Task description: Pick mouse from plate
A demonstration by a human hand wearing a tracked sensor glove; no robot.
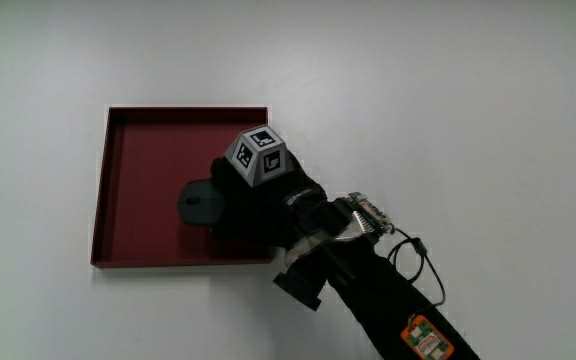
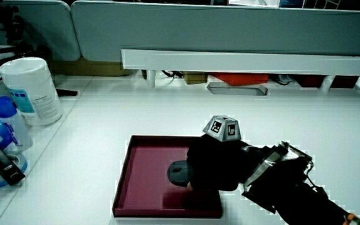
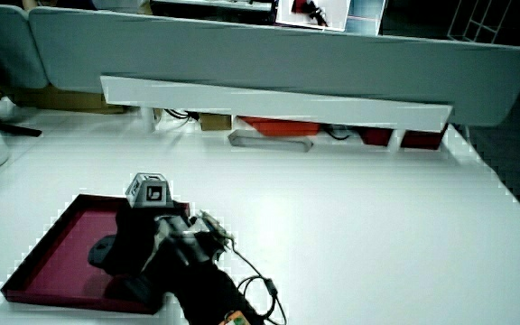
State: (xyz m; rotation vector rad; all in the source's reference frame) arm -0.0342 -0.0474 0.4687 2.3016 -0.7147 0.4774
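A dark red square plate (image 1: 153, 160) lies on the white table, seen in both side views too (image 2: 145, 178) (image 3: 57, 253). A black mouse (image 1: 198, 205) rests in it, near the plate's edge closest to the person. The gloved hand (image 1: 263, 205), with a patterned cube (image 1: 258, 155) on its back, lies over the part of the mouse nearest the forearm, its fingers curled around it. Only the mouse's front end shows in both side views (image 2: 177, 172) (image 3: 102, 255), poking out from under the hand (image 2: 217, 165) (image 3: 143, 239). The mouse still sits on the plate.
In a side view, a white tub (image 2: 33, 90), a blue-capped bottle (image 2: 8, 122) and a black object (image 2: 2, 165) stand at the table's edge beside the plate. A white rail (image 2: 242, 61) runs under the low partition (image 2: 230, 31). A cable (image 1: 418, 255) loops off the forearm.
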